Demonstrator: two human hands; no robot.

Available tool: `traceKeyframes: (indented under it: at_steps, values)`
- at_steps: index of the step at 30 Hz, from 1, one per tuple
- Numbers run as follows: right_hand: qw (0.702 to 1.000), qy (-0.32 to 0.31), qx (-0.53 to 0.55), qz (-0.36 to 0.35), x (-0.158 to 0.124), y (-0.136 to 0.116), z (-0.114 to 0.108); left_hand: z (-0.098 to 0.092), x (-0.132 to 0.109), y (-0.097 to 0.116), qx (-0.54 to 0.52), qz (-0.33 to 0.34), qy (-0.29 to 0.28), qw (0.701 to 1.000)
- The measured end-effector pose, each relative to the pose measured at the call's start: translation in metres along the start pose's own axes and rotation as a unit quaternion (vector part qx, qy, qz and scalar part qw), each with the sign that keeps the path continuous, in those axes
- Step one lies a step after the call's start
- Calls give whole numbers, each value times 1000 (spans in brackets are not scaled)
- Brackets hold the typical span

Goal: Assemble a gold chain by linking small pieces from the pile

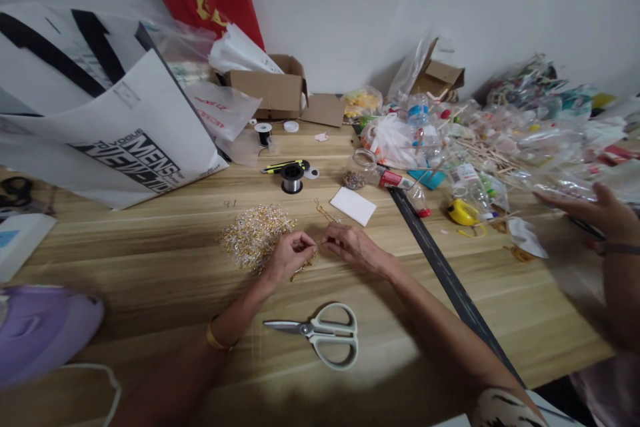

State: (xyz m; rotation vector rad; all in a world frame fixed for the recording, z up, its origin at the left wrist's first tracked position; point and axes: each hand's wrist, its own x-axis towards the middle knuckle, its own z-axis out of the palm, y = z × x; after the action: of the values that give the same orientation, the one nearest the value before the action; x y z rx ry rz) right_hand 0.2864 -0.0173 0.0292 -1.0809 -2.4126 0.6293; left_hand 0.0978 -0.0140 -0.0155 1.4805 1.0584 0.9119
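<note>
My left hand [290,255] is closed in a pinch on a thin gold chain or wire piece [303,269] that trails under it. It lies just right of a heap of gold and clear beads [256,235]. My right hand [350,245] is also pinched, on the other end of the same fine gold piece, with a gold loop [325,212] just beyond its fingertips. The two hands almost touch above the wooden table [165,267]. Pale-handled scissors [325,335] lie shut near me between my forearms.
A white card [353,205], wire spools [292,178] and a yellow-black cutter [285,165] lie beyond my hands. Large white bags [115,127] stand at left, cardboard boxes [273,90] behind. Plastic bags and sticks [480,147] pile at right, where another person's hand [595,210] reaches.
</note>
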Motion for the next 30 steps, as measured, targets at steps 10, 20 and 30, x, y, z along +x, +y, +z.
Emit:
traceKeyframes:
  at_steps: [10,20,30]
  values:
    - [981,11,176,78,-3,8,2,-1,0,3,-20,-9,9,1000]
    - [901,38,399,163,2,17,16,-2,1,12,-128,-79,78,986]
    - [915,53,373,143,3,8,17,-1,1,16,-132,-70,32,988]
